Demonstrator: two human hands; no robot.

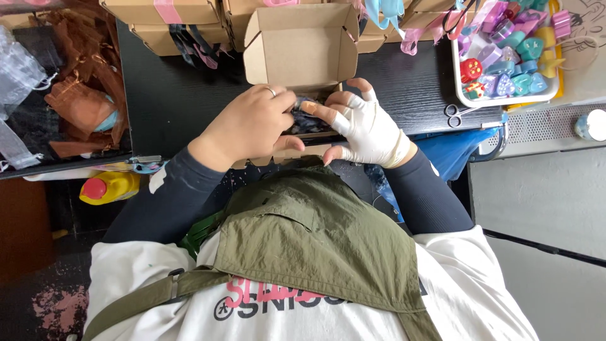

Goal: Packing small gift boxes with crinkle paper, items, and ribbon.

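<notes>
both hands settle a dark wrapped item (307, 120) into an open cardboard box (302, 47) on the black bench (170, 95). the left hand (249, 123) has its grip pressed down over the item; the bandaged right hand (369, 126) pinches its edge. best done evenly, seating it flat before the lid folds. a tray of coloured trinkets (505, 63) sits well apart.
</notes>
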